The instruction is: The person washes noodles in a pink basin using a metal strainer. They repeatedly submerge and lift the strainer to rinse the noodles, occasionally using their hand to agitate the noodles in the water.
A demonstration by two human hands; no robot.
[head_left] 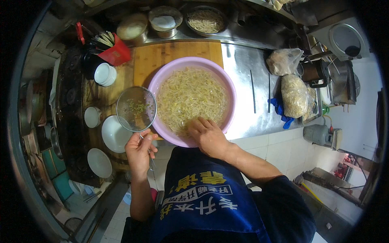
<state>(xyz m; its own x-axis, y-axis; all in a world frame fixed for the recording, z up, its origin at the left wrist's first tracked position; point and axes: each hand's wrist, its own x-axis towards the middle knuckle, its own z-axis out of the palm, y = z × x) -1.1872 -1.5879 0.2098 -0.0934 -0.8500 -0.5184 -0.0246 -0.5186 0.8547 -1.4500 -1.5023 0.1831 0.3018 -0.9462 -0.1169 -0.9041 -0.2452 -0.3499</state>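
A pink plastic basin (232,100) full of water and bean sprouts (194,97) stands in front of me. My left hand (141,148) grips the wire handle of a round mesh strainer (124,103), which is held level over the basin's left rim. Small green hulls (136,107) lie in its mesh. At the basin's near side, my right hand (209,136) has its fingertips down among the sprouts; they are partly hidden, so whether they pinch anything does not show. Under the basin is a wooden cutting board (179,50).
Left of the basin stand a large white bowl (114,133), stacked small bowls (104,74) and a red chopstick holder (117,51). Two dark chopsticks (253,91) lie on the steel counter (243,121). Farther right are filled plastic bags (294,95) and a blue cloth (282,114).
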